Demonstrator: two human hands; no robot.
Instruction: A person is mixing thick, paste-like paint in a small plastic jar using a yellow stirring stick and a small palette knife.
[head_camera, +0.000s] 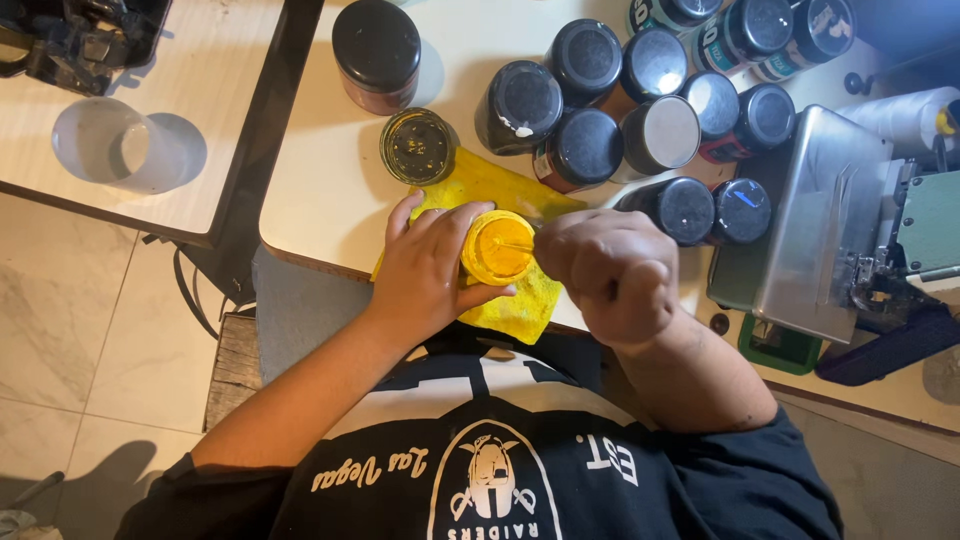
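Two hands on an open yellow jar

The left hand (425, 270) wraps the yellow-filled jar (497, 247) on a yellow cloth (520, 310); the right hand (610, 275) – fisted – holds a thin stick (515, 243) inside it – beside a lidless dark jar (417, 146) and capped black-lidded jars (620, 120).

One head-worn view looks steeply down, close over the worktop (330, 190); floor lies toward eight o'clock.
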